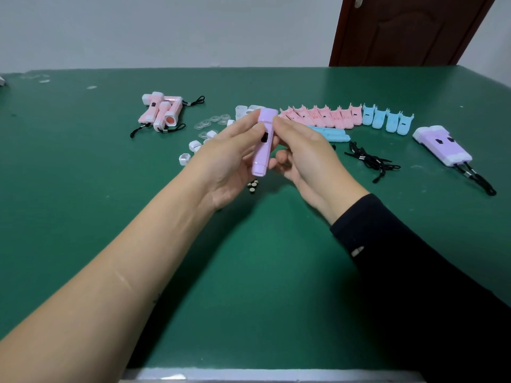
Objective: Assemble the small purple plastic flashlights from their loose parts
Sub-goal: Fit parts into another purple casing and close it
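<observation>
Item: flashlight assembly, 1 unit in hand

- Left hand (235,150): fingers curled round the flashlight (262,150) from its left side, thumb beside the black switch (265,137)
- Right hand (301,153): closed on the same body from the right, fingertips (277,121) at the head end, thumb low near the tail
- Flashlight: purple, held above the table (249,258) between the 2 hands; long axis near upright, head up and away from the person, tail down and toward them. Neither end shows a white cap
- Cells (253,186): small dark cluster on the table, just below the tail
- Caps (193,146): white, loose, just left of the left hand
- Lenses (213,121): clear, beyond the caps
- Cords (370,161): black, right of the right hand
- Pink shells (318,117) and blue shells (387,121): 1 row behind the hands
- Finished units: purple pair (442,146) far right, pink pile (163,111) far left

Judgement: the body looks closed and the ends remain to be capped. The caps lie left of the flashlight, nearer the left hand, so the right hand would likely keep the body while the left reaches
</observation>
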Motion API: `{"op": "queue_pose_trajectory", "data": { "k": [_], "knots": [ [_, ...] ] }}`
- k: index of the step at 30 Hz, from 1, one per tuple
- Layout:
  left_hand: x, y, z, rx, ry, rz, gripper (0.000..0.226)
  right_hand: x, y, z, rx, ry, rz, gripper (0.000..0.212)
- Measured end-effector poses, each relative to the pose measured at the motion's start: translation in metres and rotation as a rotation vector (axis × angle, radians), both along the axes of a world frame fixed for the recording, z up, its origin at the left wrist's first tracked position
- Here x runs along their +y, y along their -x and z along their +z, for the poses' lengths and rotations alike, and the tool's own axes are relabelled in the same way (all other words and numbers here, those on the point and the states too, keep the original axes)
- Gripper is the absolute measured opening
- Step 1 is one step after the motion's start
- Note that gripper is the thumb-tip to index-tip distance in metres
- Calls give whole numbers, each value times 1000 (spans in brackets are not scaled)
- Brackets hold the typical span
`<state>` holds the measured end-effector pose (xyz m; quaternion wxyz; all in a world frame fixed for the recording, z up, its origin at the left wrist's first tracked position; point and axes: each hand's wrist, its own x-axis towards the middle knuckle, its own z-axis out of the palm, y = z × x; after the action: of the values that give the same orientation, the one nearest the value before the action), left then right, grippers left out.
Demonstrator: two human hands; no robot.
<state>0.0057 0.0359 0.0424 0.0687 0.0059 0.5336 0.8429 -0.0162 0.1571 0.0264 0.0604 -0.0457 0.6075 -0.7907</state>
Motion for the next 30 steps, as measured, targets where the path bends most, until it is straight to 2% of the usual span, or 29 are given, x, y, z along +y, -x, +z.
{"op": "queue_pose_trajectory", "data": {
  "k": [4, 8, 10, 13, 17, 19, 21, 23, 25, 27, 28, 30],
  "knots": [
    [3, -3, -1, 39, 67, 7, 35, 2, 0, 0, 18, -14, -48, 13],
    [3, -4, 0, 36, 22, 24, 38, 1, -2, 0, 58, -24, -73, 16],
    [1, -4, 1, 58, 80, 1, 36, 1, -2, 0, 66, -13, -68, 15],
    [-10, -2, 6, 91, 360, 14, 26, 4, -1, 5, 69, 11, -87, 15],
    [-42, 10, 11, 206, 938, 359, 14, 22, 9, 11, 58, -7, -226, 16],
    [-58, 15, 9, 167, 1225, 381, 15, 32, 15, 9, 80, -119, -335, 17],
    [-66, 18, 8, 37, 1442, 236, 29, 41, 22, 5, 88, -283, -436, 19],
    [-66, 19, 5, -78, 1602, 90, 46, 51, 25, -2, 134, -530, -495, 26],
    [-65, 18, 2, -131, 1687, 1, 56, 60, 26, -8, 191, -825, -518, 20],
    [-64, 18, -1, -139, 1696, -53, 51, 66, 26, -13, 187, -1072, -523, 19],
    [-63, 17, -2, -126, 1709, -71, 44, 69, 27, -15, 171, -1169, -522, 21],
    [-60, 16, -2, -101, 1747, -71, 48, 73, 29, -16, 136, -1298, -521, 26]
  ]
}}
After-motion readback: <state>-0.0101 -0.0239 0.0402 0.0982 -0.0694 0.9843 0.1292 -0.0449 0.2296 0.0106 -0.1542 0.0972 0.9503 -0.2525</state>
